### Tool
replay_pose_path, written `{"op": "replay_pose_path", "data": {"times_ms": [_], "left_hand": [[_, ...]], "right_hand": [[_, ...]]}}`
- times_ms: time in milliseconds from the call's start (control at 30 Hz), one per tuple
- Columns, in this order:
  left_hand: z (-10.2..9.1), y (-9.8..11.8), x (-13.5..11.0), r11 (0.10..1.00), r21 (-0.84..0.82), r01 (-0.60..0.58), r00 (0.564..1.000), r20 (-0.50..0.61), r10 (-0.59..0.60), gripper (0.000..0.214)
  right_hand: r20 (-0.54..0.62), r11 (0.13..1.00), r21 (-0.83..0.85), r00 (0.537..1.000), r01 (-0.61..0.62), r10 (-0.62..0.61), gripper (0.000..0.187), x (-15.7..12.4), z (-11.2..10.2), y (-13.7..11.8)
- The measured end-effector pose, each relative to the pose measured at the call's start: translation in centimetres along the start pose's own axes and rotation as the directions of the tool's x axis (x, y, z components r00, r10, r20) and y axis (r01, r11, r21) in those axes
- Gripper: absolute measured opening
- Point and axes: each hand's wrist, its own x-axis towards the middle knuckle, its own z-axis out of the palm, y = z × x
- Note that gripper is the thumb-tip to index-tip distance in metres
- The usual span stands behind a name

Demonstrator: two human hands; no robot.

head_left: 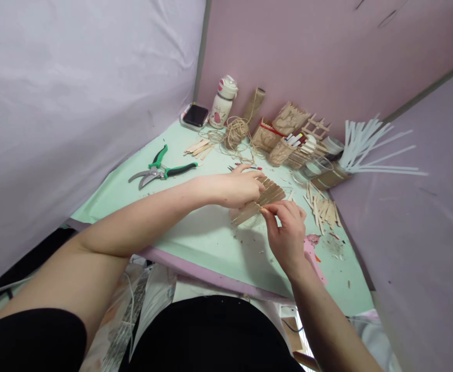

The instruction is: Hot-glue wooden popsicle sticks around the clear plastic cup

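A flat panel of wooden craft sticks (267,196) laid side by side rests on the mint-green table (206,237). My left hand (237,188) lies over its left part with fingers curled, pressing it down. My right hand (286,230) pinches the panel's near edge between thumb and forefinger. Both hands are closed on the same panel.
Green-handled pruning shears (160,170) lie at the left. A ball of twine (236,132), a white bottle (222,103), a phone (195,116) and stick-built boxes (284,137) stand at the back. Loose sticks (323,209) lie right, white strips (369,150) stick out beyond. A pink glue gun (313,256) lies below my right hand.
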Motion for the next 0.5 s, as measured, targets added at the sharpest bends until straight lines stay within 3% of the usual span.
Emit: {"op": "replay_pose_path", "data": {"times_ms": [133, 333, 400, 500], "left_hand": [[-0.5, 0.1, 0.0, 0.999, -0.021, -0.048, 0.988, 0.146, 0.050, 0.019], [-0.9, 0.6, 0.2, 0.998, 0.040, -0.054, 0.978, 0.205, 0.045, 0.021], [-0.8, 0.6, 0.2, 0.998, 0.043, -0.043, 0.974, 0.223, 0.032, 0.022], [-0.5, 0.5, 0.3, 1.000, -0.001, 0.000, 0.977, 0.213, 0.000, 0.020]], "right_hand": [[0.001, 0.999, -0.036, 1.000, 0.009, -0.008, 0.018, -0.5, -0.1, 0.2], [-0.141, 0.996, -0.065, 0.989, -0.058, 0.048, 0.018, -2.2, -1.0, -0.8], [-0.082, 0.998, -0.019, 0.994, -0.068, 0.066, 0.008, -3.2, -0.8, -1.3], [0.127, 0.989, 0.048, 0.983, -0.138, 0.131, 0.018, -4.5, 0.2, -1.9]]}}
